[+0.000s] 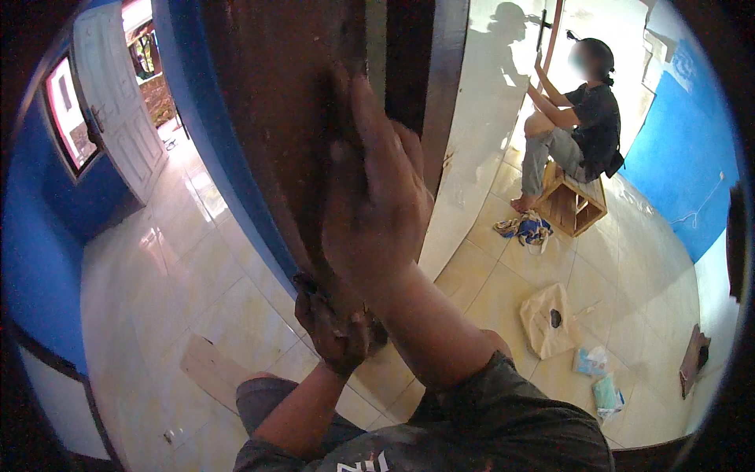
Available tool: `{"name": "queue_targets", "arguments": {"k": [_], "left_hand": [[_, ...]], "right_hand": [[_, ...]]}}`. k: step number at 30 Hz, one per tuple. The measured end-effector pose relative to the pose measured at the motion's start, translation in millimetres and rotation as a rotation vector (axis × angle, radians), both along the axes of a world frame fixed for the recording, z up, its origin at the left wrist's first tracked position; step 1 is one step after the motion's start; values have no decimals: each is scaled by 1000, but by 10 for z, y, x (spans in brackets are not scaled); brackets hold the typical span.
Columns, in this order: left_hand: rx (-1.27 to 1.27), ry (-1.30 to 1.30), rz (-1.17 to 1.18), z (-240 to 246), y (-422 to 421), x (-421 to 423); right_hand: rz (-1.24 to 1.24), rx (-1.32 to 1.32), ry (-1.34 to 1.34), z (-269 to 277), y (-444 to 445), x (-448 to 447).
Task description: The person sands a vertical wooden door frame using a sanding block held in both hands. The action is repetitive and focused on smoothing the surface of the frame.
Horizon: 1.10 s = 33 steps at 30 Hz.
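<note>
Before me rises a dark brown door frame post [277,118] that looks like wood. My right hand [383,200] lies against it, fingers pointing up along the surface. The hand is blurred, and deep shadow under the palm hides whether it holds anything. Lower down, my left hand [336,339] is at the bottom part of the post, palm turned up. Dark patches cover its fingers, and I cannot tell whether these are shadow, stain or a small dark object.
Beside a white wall [478,118], another person [590,118] sits on a wooden crate [572,203], arms raised. Crumpled cloth [525,229], a paper bag [545,324] and plastic packets [604,392] lie on the tiled floor [643,330]. A white door [115,100] stands ajar at left, near cardboard [212,369].
</note>
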<state>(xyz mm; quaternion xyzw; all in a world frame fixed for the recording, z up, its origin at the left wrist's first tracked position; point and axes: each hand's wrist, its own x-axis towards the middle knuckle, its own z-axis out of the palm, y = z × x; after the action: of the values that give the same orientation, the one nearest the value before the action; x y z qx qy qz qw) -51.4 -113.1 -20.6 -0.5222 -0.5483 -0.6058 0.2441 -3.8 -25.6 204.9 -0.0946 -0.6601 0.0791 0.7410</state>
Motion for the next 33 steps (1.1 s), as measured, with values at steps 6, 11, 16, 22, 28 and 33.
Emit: {"name": "queue_targets", "arguments": {"k": [6, 11, 16, 22, 28, 33], "left_hand": [[-14, -12, -88, 18, -1, 36], [17, -22, -34, -73, 68, 44], [40, 82, 25, 31, 63, -20], [-6, -40, -74, -155, 36, 52], [3, -15, -23, 147, -53, 113], [56, -28, -34, 14, 10, 14]], "right_hand": [[-73, -226, -40, -1157, -203, 184], [12, -75, -45, -567, 23, 149], [-20, 8, 29, 116, 17, -15], [-50, -291, -129, -1408, -205, 224], [-48, -14, -76, -232, -3, 66], [-12, 20, 8, 245, 56, -25]]}}
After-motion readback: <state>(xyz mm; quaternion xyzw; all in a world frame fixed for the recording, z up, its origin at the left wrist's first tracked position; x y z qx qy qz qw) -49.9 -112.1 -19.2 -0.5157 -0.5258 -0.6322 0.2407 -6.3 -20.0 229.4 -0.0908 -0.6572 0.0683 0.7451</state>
